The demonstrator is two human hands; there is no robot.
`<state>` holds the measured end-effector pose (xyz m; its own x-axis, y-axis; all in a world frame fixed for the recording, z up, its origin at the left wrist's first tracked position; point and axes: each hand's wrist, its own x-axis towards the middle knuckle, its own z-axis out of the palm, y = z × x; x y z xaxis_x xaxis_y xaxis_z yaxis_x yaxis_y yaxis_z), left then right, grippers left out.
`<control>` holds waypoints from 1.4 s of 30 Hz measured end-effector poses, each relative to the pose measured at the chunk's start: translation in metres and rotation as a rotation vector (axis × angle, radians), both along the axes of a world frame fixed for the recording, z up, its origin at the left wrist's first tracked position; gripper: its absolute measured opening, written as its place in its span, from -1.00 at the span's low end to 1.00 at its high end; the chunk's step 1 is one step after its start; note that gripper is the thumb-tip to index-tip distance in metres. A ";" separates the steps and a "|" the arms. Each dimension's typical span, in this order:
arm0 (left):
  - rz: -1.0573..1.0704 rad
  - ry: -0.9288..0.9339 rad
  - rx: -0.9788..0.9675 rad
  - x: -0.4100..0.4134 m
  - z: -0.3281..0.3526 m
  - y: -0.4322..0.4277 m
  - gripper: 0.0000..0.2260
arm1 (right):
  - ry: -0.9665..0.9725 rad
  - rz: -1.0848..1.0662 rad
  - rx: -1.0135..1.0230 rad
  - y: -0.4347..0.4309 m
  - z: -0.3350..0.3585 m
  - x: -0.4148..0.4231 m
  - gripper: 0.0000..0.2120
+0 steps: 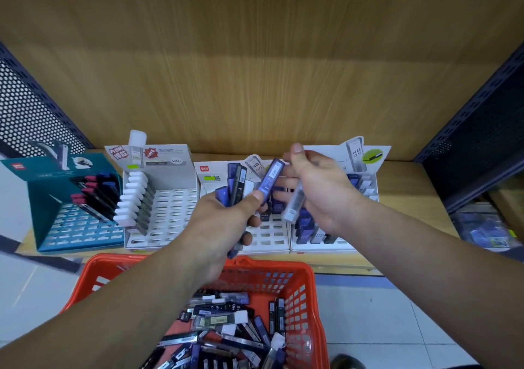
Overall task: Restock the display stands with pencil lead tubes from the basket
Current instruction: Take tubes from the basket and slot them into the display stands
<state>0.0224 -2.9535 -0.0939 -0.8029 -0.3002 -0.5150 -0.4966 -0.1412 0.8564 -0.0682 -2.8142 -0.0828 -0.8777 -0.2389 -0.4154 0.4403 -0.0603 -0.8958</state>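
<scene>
**Q:** Where are the hands?
**A:** Over the basket (pixel 306 306), in front of the shelf (pixel 411 187). The left hand (pixel 224 221) grips a fanned bunch of tubes (pixel 236 187). The right hand (pixel 320 187), blurred, pinches one clear tube (pixel 295 204) above the right stand (pixel 340 245).

**Q:** And the remaining stock?
**A:** It is heaped loose in the basket. The middle stand (pixel 269 238) shows many bare slots.

**Q:** What could go wrong?
**A:** The bunch is loosely fanned, and one blue tube (pixel 270 182) seems held only at the thumb-tip. A jolt would likely drop it to the floor (pixel 382 312) or back into the basket. The clear tube, if set down in haste, might knock over standing neighbours. It might also land in a slot meant for another kind.
</scene>
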 end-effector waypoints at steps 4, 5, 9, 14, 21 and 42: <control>-0.023 -0.014 -0.036 0.001 0.001 -0.011 -0.73 | 0.057 0.102 0.155 0.012 -0.003 0.000 -0.81; -0.037 -0.018 -0.042 0.002 0.001 -0.011 -0.73 | 0.057 0.144 0.146 0.013 -0.002 0.001 -0.83; -0.044 -0.017 0.007 0.002 0.004 -0.010 -0.75 | 0.064 0.196 0.135 0.013 -0.005 0.002 -0.85; 0.021 -0.031 0.254 -0.001 0.007 -0.011 -0.81 | 0.057 0.243 0.055 0.017 -0.002 0.002 -0.86; 0.139 -0.055 0.367 -0.009 -0.001 -0.027 -0.84 | 0.148 0.450 0.175 0.022 0.000 0.005 -0.91; -0.409 0.271 -0.770 -0.051 -0.039 0.017 -0.80 | -0.388 0.339 0.192 0.107 -0.007 0.006 -0.81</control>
